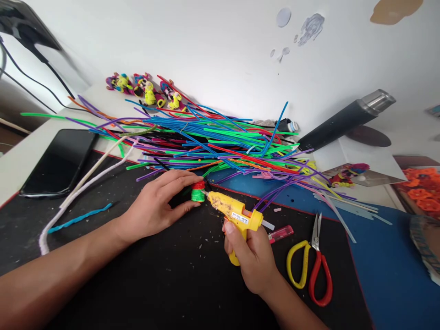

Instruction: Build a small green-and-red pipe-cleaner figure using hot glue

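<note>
My right hand [252,254] is wrapped round the handle of a yellow hot glue gun [228,206], with a clear glue stick [268,225] poking out of its back. The gun's nozzle points left and meets the side of a small red and green pipe-cleaner piece [197,195], or comes very close to it. My left hand [163,201] pinches that piece between thumb and fingers. The fingers partly cover its left side. Just behind both hands spreads a loose heap of coloured pipe cleaners [206,133].
Scissors [316,261] with yellow and red handles lie right of my right hand, near a pink lighter [282,233]. A black phone [60,160] rests at left. Several pipe-cleaner figures [149,91] sit by the wall. A dark flask [343,121] stands at back right.
</note>
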### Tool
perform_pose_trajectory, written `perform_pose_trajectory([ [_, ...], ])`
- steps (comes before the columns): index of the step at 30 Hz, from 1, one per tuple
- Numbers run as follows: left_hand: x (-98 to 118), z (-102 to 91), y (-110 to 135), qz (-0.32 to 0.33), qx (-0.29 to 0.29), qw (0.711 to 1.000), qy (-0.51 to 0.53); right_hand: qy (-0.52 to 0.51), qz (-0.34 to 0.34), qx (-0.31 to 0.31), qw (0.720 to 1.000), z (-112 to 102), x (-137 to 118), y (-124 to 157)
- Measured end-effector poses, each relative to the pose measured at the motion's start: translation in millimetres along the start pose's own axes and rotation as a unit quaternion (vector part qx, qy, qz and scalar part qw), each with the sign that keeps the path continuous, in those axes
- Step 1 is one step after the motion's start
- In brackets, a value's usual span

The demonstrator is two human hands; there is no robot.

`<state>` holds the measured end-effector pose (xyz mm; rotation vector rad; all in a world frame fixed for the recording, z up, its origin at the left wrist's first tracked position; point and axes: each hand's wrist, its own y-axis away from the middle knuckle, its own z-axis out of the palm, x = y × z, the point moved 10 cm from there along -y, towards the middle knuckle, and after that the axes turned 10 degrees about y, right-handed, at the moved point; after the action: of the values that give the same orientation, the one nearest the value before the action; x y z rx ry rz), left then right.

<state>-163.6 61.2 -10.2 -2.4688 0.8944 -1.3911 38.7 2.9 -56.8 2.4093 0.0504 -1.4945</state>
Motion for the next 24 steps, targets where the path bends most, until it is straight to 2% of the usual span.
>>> perform_pose_trajectory([
  [24,3.1,0.5,-0.2,0.018,-0.007,1.0,-0.015,0.028,-0.013,0.0,1.0,-0.8,-6.1,0.2],
])
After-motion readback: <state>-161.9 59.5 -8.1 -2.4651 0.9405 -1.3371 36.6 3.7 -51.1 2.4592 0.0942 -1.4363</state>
